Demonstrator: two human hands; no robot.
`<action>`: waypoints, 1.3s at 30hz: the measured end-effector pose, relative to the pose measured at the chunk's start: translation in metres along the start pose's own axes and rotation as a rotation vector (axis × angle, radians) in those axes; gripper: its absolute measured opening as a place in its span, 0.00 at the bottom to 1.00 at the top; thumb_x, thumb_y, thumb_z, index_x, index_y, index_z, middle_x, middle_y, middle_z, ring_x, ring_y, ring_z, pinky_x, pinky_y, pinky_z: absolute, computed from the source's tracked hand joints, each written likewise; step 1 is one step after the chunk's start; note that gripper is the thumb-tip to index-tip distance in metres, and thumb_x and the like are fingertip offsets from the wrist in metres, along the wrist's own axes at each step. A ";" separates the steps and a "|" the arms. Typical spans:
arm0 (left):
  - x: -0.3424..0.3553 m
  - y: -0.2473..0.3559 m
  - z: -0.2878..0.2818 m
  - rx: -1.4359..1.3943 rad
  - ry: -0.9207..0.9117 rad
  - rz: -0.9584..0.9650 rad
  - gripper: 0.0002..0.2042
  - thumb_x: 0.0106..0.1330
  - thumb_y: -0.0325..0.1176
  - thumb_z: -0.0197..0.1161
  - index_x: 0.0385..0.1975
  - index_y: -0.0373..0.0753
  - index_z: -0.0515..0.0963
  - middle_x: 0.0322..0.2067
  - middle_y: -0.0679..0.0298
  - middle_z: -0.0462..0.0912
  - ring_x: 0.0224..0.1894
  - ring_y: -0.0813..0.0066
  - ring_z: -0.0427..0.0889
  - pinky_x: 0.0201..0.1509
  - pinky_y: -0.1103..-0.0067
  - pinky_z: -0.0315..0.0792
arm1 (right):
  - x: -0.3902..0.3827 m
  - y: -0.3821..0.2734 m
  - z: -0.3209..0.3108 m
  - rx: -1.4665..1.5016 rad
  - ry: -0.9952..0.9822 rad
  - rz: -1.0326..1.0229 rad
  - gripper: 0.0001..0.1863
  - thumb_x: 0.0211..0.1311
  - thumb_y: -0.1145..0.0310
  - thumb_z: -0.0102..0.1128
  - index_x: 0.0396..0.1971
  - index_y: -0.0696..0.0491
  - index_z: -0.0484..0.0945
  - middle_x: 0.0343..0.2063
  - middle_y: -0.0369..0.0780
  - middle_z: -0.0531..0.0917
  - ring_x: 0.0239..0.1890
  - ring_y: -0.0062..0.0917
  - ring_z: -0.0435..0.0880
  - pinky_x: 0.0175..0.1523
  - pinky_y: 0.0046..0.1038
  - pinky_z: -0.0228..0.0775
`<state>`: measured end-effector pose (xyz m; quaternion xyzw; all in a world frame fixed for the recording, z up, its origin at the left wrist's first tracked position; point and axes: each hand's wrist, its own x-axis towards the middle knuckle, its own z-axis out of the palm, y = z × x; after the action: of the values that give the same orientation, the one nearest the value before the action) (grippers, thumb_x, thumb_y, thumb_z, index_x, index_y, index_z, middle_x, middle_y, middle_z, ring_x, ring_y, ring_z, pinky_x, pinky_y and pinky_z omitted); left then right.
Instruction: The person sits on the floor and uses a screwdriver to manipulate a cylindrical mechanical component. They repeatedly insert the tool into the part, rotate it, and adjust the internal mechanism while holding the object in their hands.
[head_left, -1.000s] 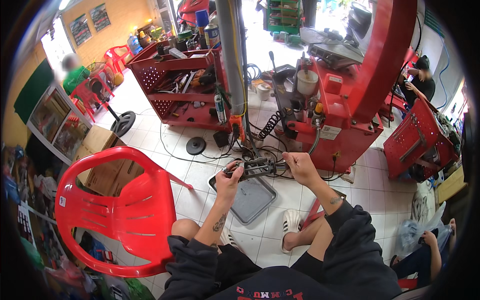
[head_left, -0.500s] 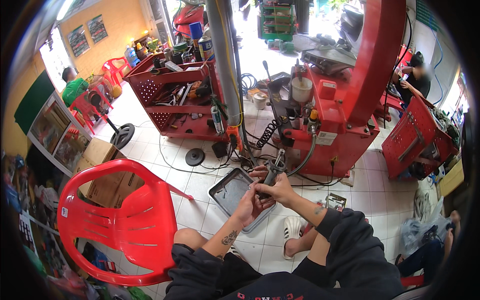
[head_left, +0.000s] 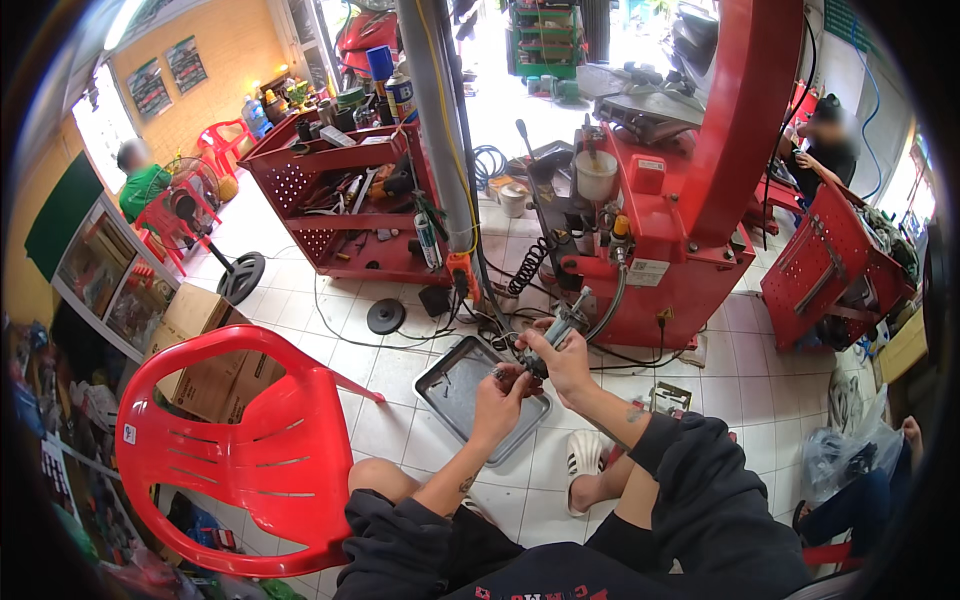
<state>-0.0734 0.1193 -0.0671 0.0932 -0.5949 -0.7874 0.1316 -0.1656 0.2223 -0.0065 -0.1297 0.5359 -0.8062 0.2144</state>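
Note:
In the head view my right hand [head_left: 560, 360] is closed round a dark and silver metal assembly [head_left: 566, 322], held tilted with its upper end toward the red machine. My left hand [head_left: 500, 395] is just below it, fingers curled at the lower end, pinching a small metal piece [head_left: 498, 374] too small to name. Beneath them on the tiles lies a grey metal tray [head_left: 428, 384] with a few small items in it. A small open metal case or bracket [head_left: 671, 398] lies right of my right wrist.
A red chair [head_left: 230, 450] and cardboard boxes [head_left: 200, 345] are left; a tool cart [head_left: 330, 220], grey post [head_left: 440, 150], hoses and red machine [head_left: 660, 290] stand ahead. Another person [head_left: 830, 140] is at a right cart [head_left: 810, 290]; others sit far left and lower right.
The assembly has swung from roughly level to pointing away from me. My right hand has moved left and down; my left hand has shifted to the assembly's lower end.

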 end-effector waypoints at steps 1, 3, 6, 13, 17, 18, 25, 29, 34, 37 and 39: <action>0.001 0.008 0.001 -0.012 -0.004 -0.070 0.07 0.73 0.30 0.55 0.40 0.31 0.72 0.34 0.55 0.84 0.35 0.69 0.86 0.44 0.77 0.80 | 0.002 -0.004 0.000 0.005 0.007 -0.014 0.16 0.65 0.68 0.62 0.46 0.58 0.69 0.37 0.43 0.84 0.40 0.26 0.84 0.48 0.27 0.76; 0.003 0.013 0.003 -0.125 -0.009 -0.156 0.07 0.73 0.30 0.55 0.40 0.31 0.72 0.33 0.55 0.84 0.34 0.70 0.86 0.43 0.77 0.80 | 0.006 -0.011 0.002 0.061 0.025 -0.018 0.15 0.66 0.67 0.61 0.46 0.58 0.70 0.38 0.44 0.83 0.41 0.27 0.84 0.48 0.28 0.76; 0.004 0.013 0.009 -0.291 0.001 -0.130 0.09 0.73 0.31 0.56 0.42 0.31 0.72 0.33 0.56 0.84 0.34 0.70 0.85 0.43 0.76 0.80 | 0.017 -0.015 -0.008 0.127 0.048 -0.048 0.14 0.66 0.67 0.61 0.45 0.57 0.70 0.39 0.44 0.83 0.41 0.27 0.85 0.48 0.29 0.77; 0.001 0.009 0.010 0.202 0.073 0.070 0.09 0.68 0.32 0.63 0.31 0.33 0.74 0.25 0.63 0.80 0.25 0.79 0.80 0.32 0.80 0.78 | 0.006 0.001 -0.004 0.088 0.080 0.043 0.15 0.65 0.67 0.62 0.45 0.56 0.70 0.38 0.44 0.83 0.40 0.27 0.85 0.45 0.26 0.78; 0.007 0.013 0.009 0.013 0.028 -0.081 0.09 0.69 0.32 0.62 0.31 0.33 0.73 0.25 0.63 0.80 0.25 0.78 0.80 0.31 0.80 0.77 | 0.008 0.001 -0.006 0.082 0.077 0.031 0.14 0.66 0.65 0.61 0.45 0.56 0.71 0.38 0.44 0.83 0.39 0.27 0.85 0.44 0.26 0.78; 0.008 0.015 0.007 -0.079 0.007 -0.163 0.09 0.68 0.31 0.62 0.32 0.33 0.74 0.25 0.63 0.80 0.25 0.78 0.80 0.32 0.80 0.77 | 0.009 0.001 -0.007 0.099 0.082 0.040 0.15 0.66 0.64 0.61 0.45 0.57 0.71 0.38 0.44 0.83 0.39 0.27 0.85 0.44 0.26 0.78; 0.000 0.012 0.018 0.074 0.076 -0.029 0.09 0.71 0.31 0.59 0.31 0.33 0.74 0.29 0.63 0.81 0.28 0.77 0.82 0.38 0.78 0.81 | 0.005 0.004 0.002 0.075 0.088 0.061 0.15 0.66 0.64 0.61 0.46 0.57 0.71 0.38 0.45 0.83 0.40 0.28 0.85 0.43 0.27 0.79; 0.003 0.012 0.005 0.144 -0.021 -0.020 0.09 0.70 0.32 0.59 0.33 0.32 0.75 0.29 0.63 0.82 0.31 0.76 0.83 0.38 0.77 0.81 | 0.003 -0.001 0.007 0.105 0.077 0.081 0.16 0.66 0.65 0.61 0.46 0.58 0.70 0.38 0.46 0.83 0.40 0.28 0.85 0.44 0.27 0.79; 0.009 0.020 0.002 -0.164 -0.137 -0.288 0.15 0.74 0.42 0.52 0.37 0.34 0.78 0.28 0.62 0.83 0.29 0.73 0.84 0.37 0.74 0.81 | 0.011 -0.010 0.005 0.122 0.035 -0.006 0.16 0.65 0.66 0.63 0.45 0.59 0.71 0.35 0.44 0.84 0.36 0.27 0.84 0.43 0.27 0.78; 0.011 0.008 0.009 -0.225 -0.039 -0.288 0.17 0.76 0.44 0.49 0.47 0.35 0.73 0.36 0.60 0.82 0.32 0.72 0.84 0.39 0.74 0.80 | 0.016 -0.001 -0.005 0.050 0.004 -0.151 0.13 0.64 0.68 0.62 0.43 0.57 0.71 0.33 0.40 0.83 0.33 0.22 0.83 0.42 0.27 0.76; 0.004 0.005 0.001 -0.080 -0.022 -0.063 0.12 0.67 0.30 0.63 0.44 0.31 0.72 0.35 0.62 0.81 0.30 0.78 0.82 0.38 0.80 0.79 | 0.011 0.008 0.004 0.131 0.073 -0.029 0.13 0.65 0.66 0.62 0.42 0.57 0.71 0.34 0.44 0.83 0.34 0.26 0.84 0.40 0.27 0.77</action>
<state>-0.0766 0.1178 -0.0622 0.0979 -0.5609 -0.8155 0.1037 -0.1723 0.2114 -0.0123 -0.0935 0.4874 -0.8468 0.1913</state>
